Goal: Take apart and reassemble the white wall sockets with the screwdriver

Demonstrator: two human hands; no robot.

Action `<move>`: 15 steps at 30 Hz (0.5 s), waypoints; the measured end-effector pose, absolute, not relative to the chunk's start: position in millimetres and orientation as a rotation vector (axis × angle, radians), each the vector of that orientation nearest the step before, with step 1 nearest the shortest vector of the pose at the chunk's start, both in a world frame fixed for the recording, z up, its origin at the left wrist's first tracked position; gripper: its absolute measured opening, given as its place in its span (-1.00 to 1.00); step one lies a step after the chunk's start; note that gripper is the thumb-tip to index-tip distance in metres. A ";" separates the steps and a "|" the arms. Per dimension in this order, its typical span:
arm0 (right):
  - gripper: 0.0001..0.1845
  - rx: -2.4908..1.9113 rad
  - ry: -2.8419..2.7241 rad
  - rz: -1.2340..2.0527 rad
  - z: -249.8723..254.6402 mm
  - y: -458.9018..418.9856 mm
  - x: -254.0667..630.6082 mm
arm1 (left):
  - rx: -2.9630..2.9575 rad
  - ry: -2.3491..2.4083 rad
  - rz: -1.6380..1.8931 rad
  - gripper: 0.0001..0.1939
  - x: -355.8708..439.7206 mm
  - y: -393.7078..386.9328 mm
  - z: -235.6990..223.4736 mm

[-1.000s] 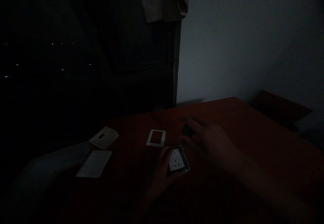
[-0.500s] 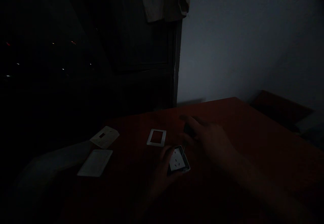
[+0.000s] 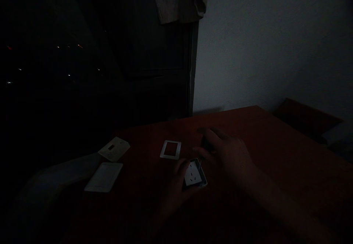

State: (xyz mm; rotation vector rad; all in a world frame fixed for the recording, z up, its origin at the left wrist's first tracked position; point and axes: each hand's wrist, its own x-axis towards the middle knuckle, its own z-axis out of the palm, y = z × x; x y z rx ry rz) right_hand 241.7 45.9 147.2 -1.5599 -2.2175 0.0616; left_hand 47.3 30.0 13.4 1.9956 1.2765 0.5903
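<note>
A wall socket [image 3: 193, 174] with a white slotted face and a dark surround lies face up on the reddish table. My left hand [image 3: 178, 185] is closed around its left side, thumb at the near edge and fingers at the far edge. In my right hand [image 3: 224, 150] is a screwdriver [image 3: 206, 144] with a dark handle, gripped between thumb and fingers. Its thin shaft slants down to the right side of the socket; the tip's exact contact is too dark to make out. Just beyond the socket lies a white square frame [image 3: 162, 152].
On the left of the table [image 3: 237, 117] lie a white plate [image 3: 103, 178] and a folded pale card [image 3: 116, 148] with a dark mark. A dark window stands behind, with a cloth [image 3: 179, 1] hanging above. A pale wall [image 3: 261, 45] rises behind the table's right part.
My right hand's fingers have shifted slightly around the screwdriver handle. The left hand and the socket stay in place.
</note>
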 end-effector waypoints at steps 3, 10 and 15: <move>-0.53 -1.412 -2.239 0.181 149.9 42.0 242.2 | 1.968 1.263 0.567 -0.28 48.2 29.9 16.6; -0.57 -1.221 -2.229 0.443 155.1 40.8 246.8 | 1.999 1.253 0.623 -0.26 48.4 30.6 11.1; -0.64 -1.546 -2.186 0.087 146.4 44.8 236.2 | 2.002 1.266 0.628 -0.26 48.3 30.2 10.4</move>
